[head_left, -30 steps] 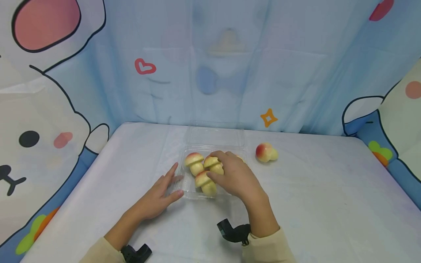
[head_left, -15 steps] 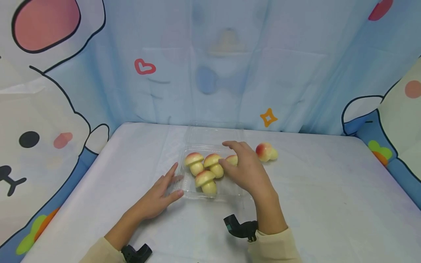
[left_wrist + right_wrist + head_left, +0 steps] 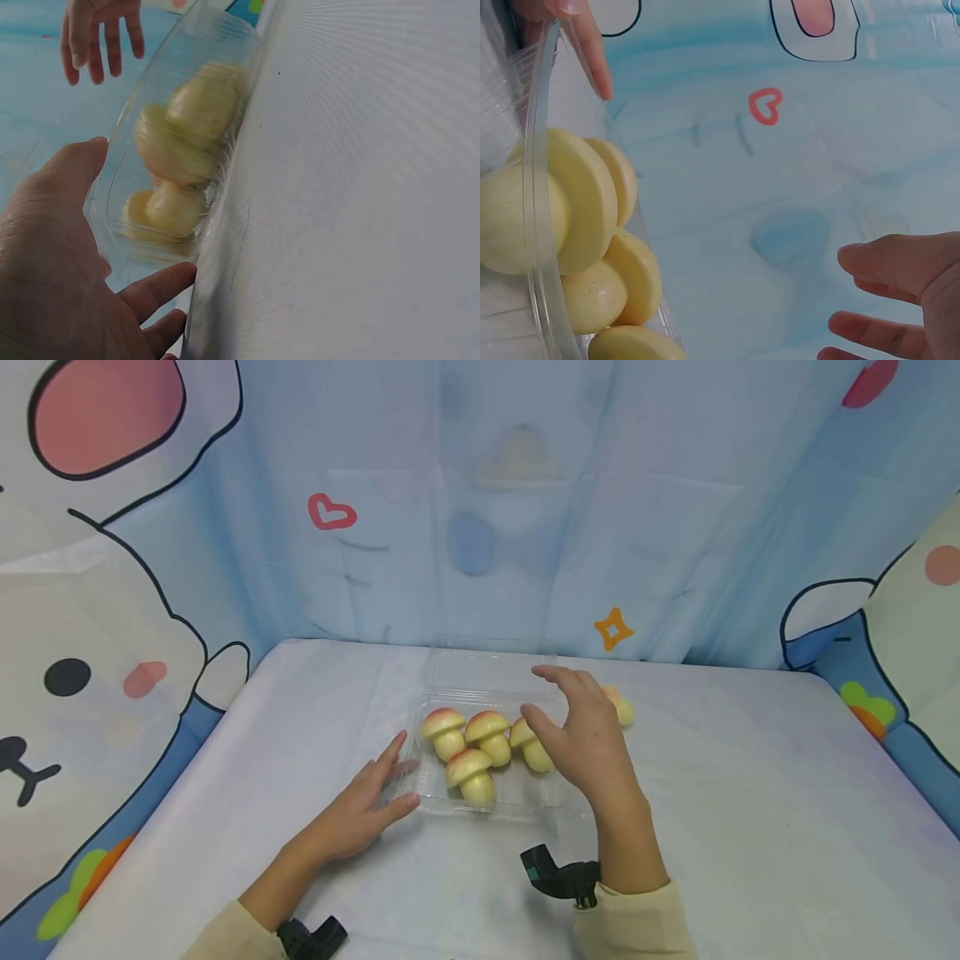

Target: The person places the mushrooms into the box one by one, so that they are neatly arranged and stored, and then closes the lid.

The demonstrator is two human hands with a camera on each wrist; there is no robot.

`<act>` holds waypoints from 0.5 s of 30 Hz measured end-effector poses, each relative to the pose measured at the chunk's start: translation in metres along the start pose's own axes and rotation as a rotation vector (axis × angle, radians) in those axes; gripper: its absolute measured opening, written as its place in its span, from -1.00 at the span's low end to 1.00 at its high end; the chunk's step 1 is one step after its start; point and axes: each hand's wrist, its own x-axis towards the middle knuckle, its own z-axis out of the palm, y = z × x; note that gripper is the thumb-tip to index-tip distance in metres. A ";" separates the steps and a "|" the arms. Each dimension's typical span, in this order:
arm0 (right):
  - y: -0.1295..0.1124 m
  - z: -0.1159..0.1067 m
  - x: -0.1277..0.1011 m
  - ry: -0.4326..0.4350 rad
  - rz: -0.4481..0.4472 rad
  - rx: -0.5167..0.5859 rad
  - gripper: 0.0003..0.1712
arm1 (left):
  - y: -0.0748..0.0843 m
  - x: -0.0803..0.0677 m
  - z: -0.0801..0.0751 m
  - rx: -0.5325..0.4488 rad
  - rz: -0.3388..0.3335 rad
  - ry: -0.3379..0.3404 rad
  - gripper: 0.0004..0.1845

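Left hand [image 3: 360,814] flat on table, fingers against tray [image 3: 450,806] left edge, steadying it at frame centre. Four mushrooms [image 3: 487,735] inside tray. Right hand [image 3: 588,747] hovers open, empty, hiding fifth mushroom [image 3: 622,710] behind.

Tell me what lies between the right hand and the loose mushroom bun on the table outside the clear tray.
Nothing visible. The right hand hovers open above the clear tray's right end; the loose mushroom bun lies on the table just beyond its fingers, partly hidden behind them.

Staged recording booth: cartoon-print backdrop [image 3: 480,502] around a cloth-covered table [image 3: 750,827].
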 end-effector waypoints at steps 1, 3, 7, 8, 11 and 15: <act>0.000 0.000 0.000 0.011 0.001 0.003 -0.46 | 0.000 0.000 0.000 0.000 -0.001 0.000 -0.05; 0.000 -0.001 0.000 0.030 0.005 0.008 -0.46 | 0.001 0.000 0.000 -0.003 -0.005 -0.002 -0.05; 0.002 -0.004 0.000 0.067 0.017 0.010 -0.46 | 0.002 0.000 0.000 -0.008 -0.013 -0.005 -0.06; 0.003 -0.004 0.000 0.075 0.020 0.007 -0.46 | 0.002 0.000 0.000 -0.008 -0.014 -0.005 -0.06; 0.004 -0.006 0.000 0.097 0.026 0.005 -0.46 | 0.003 0.000 -0.001 -0.005 -0.016 -0.005 -0.06; 0.006 -0.006 0.000 0.106 0.039 0.010 -0.46 | 0.003 -0.001 0.000 -0.006 -0.015 -0.011 -0.07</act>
